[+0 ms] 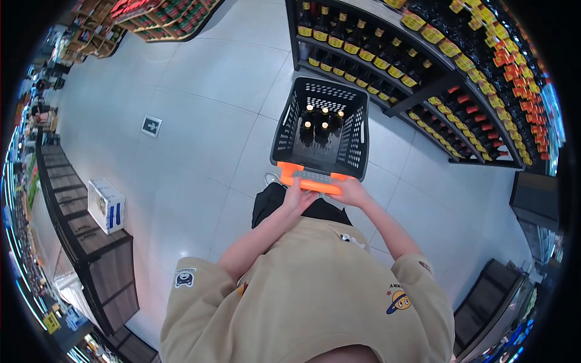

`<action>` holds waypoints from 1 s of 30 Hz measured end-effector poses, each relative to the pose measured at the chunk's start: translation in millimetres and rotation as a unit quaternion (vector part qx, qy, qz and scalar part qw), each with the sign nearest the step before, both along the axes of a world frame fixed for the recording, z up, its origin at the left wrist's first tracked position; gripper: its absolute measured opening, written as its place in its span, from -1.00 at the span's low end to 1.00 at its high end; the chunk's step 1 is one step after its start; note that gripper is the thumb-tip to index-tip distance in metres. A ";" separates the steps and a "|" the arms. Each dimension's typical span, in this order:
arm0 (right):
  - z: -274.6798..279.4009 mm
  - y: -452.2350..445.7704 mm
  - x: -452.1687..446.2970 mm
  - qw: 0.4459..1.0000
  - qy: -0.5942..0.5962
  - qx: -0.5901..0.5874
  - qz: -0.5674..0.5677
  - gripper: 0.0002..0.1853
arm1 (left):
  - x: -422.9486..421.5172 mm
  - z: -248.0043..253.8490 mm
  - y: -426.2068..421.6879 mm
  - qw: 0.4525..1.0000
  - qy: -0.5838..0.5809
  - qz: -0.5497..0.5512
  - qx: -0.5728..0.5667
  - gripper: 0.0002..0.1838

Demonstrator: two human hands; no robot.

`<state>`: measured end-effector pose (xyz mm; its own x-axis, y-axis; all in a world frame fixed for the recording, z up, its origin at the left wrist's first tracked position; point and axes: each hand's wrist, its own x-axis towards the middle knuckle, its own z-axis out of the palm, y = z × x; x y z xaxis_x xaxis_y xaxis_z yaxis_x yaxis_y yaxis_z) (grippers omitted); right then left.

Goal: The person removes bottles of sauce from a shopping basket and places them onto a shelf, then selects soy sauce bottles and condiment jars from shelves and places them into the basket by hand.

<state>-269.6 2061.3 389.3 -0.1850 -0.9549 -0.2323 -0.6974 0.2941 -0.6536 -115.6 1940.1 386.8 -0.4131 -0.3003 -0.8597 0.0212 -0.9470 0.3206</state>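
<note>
Both hands are on the orange handle (318,186) of a black shopping basket (354,163) with perforated sides. My left hand (298,196) is wrapped round the handle's left part, fingers partly hidden beneath it. Toward the right end, my right hand (350,191) grips the same handle. Inside the basket, several dark bottles (322,132) with pale caps stand upright in a cluster near its middle. The basket is in front of my body, close to the shelves on the right; whether it rests on the floor I cannot tell.
A shelf unit (423,97) with rows of dark, yellow-labelled bottles (381,59) runs along the right. To the left, a white box (108,206) sits on a dark wooden display counter (109,248). A stocked stand (166,21) is at the far left. Tiled floor (206,115) lies between.
</note>
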 end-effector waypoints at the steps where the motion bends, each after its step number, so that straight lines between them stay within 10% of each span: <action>1: 4.9 3.7 -11.1 0.999 0.032 0.002 0.043 -0.66 | 2.3 8.5 5.2 0.998 0.003 -0.023 0.062 -0.53; 4: 17.9 -9.4 -54.2 0.988 0.090 0.026 0.119 -0.68 | -7.7 15.8 5.5 0.978 0.034 -0.075 0.190 -0.49; 18: 41.5 -178.4 -149.3 0.880 0.394 -0.138 0.229 -0.77 | -94.6 -10.5 -79.6 0.987 0.083 -0.065 0.126 -0.29; 21: 28.2 -224.4 -137.1 0.932 0.312 -0.090 0.164 -0.92 | -80.2 -32.9 -126.1 0.985 0.092 0.016 0.144 -0.31; 28: 36.0 -337.1 -142.8 0.915 0.341 -0.027 0.215 -0.92 | -41.7 -23.5 -250.7 0.991 0.065 -0.085 -0.074 -0.41; 30: 36.9 -371.4 -141.1 0.915 0.338 -0.032 0.219 -0.93 | -46.1 -28.6 -272.7 0.907 -0.022 -0.143 -0.396 -0.35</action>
